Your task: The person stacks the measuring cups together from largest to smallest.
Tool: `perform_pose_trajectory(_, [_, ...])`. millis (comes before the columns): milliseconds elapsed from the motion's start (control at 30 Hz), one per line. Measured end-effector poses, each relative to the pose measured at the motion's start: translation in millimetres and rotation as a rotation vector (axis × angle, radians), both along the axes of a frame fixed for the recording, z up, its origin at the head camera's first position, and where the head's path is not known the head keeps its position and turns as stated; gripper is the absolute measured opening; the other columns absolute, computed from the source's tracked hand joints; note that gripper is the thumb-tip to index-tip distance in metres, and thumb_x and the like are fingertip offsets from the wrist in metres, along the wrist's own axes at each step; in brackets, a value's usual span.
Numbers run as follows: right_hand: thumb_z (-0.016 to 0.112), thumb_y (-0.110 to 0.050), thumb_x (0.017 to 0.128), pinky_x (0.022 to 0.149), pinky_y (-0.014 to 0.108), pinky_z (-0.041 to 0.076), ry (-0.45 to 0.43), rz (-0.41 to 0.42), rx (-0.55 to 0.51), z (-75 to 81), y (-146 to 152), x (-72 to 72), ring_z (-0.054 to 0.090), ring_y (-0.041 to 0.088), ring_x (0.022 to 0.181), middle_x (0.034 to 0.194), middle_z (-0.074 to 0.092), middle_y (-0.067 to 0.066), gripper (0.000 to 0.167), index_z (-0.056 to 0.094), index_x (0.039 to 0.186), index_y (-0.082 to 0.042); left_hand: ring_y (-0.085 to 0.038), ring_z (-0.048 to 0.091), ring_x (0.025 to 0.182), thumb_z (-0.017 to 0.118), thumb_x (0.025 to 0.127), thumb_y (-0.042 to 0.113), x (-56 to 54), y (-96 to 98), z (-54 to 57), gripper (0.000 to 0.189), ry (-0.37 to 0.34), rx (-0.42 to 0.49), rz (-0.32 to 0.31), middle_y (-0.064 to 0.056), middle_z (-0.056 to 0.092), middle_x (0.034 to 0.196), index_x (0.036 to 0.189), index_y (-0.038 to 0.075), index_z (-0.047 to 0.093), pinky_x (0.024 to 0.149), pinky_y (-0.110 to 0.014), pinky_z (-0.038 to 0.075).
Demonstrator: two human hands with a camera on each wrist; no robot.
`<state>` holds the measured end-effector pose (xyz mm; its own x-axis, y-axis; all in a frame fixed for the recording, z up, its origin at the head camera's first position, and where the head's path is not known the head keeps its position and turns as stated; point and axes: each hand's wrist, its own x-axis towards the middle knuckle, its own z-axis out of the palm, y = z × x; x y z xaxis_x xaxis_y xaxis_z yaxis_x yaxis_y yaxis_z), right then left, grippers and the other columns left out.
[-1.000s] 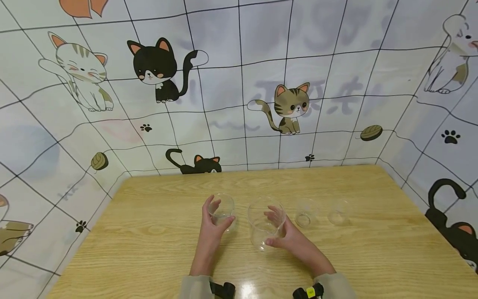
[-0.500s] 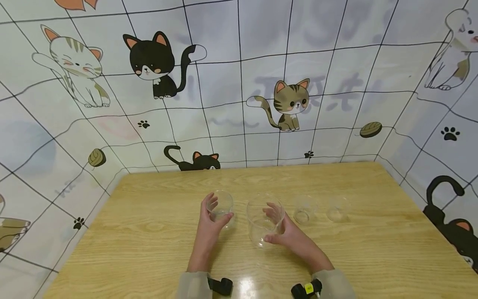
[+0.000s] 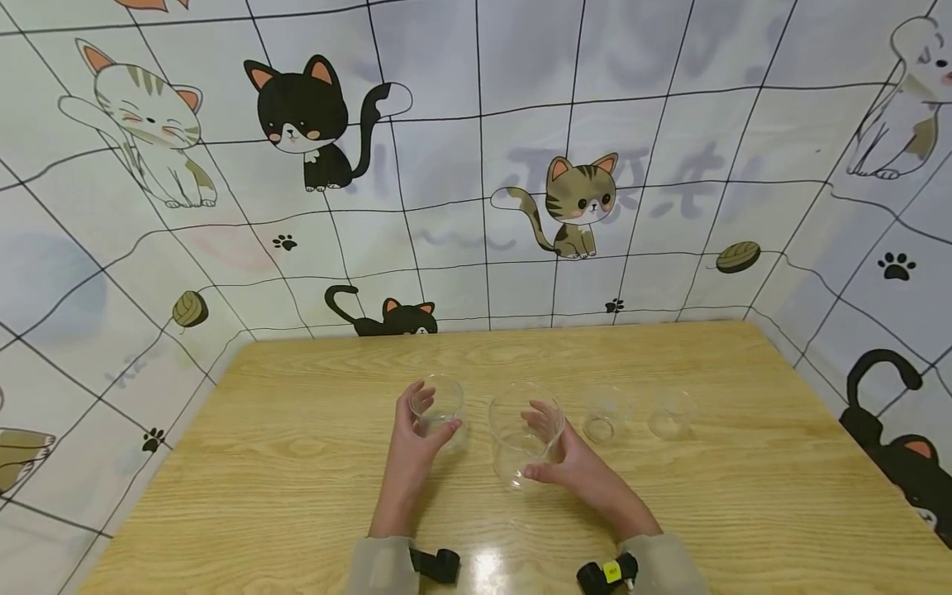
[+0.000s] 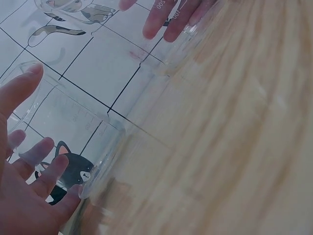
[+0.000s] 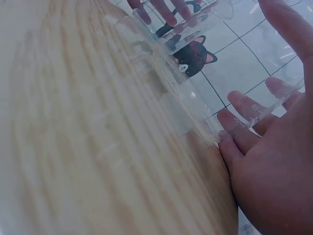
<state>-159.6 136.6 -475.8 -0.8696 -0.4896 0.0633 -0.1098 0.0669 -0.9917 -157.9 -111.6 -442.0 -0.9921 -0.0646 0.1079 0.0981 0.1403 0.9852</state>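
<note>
My left hand (image 3: 416, 438) grips a clear beaker (image 3: 440, 403) from its left side, thumb in front and fingers behind. To its right is a wider, taller clear beaker (image 3: 513, 442), which my right hand (image 3: 571, 459) holds round its right side. Both beakers are upright at the tabletop, a short gap between them. In the left wrist view, faint graduation marks show on the left beaker (image 4: 93, 117), whose base is right at the wood. White printed numbers show on the large beaker (image 5: 254, 115) in the right wrist view, with fingers seen through the glass.
Two smaller clear glass vessels (image 3: 601, 426) stand in a row just right of my right hand, the farther vessel (image 3: 671, 421) at the end. The wooden table (image 3: 283, 463) ends at a back wall (image 3: 446, 240) covered in cartoon cats, with side walls left and right.
The head view has tilted slightly, so the scene sits a little higher in the frame. Both hands keep their hold, and the beakers stay in the same places on the table.
</note>
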Motion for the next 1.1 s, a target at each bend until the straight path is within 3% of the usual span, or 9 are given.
perform_pose_trajectory(333, [0.065,-0.008,0.081,0.101,0.056,0.013,-0.011,0.009,-0.012,1.5,-1,-0.7,0.015,0.028,0.132,0.145,0.019,0.010,0.082,0.014,0.139,-0.033,-0.025,0.032,0.125,0.071,0.077,0.021,0.4,-0.2,1.4,0.075,-0.014,-0.015,0.004,-0.006,0.038,0.135,0.137,0.019,0.027,0.102,-0.047,0.022])
perform_pose_trajectory(1100, [0.068,-0.016,0.079,0.101,0.056,0.012,0.010,0.007,0.001,1.3,-2,0.0,0.016,0.028,0.132,0.145,0.020,0.011,0.083,0.013,0.139,-0.034,-0.026,0.032,0.125,0.068,0.079,0.022,3.1,3.7,16.6,0.073,0.002,-0.036,-0.030,-0.007,0.037,0.135,0.138,0.019,0.024,0.101,-0.049,0.022])
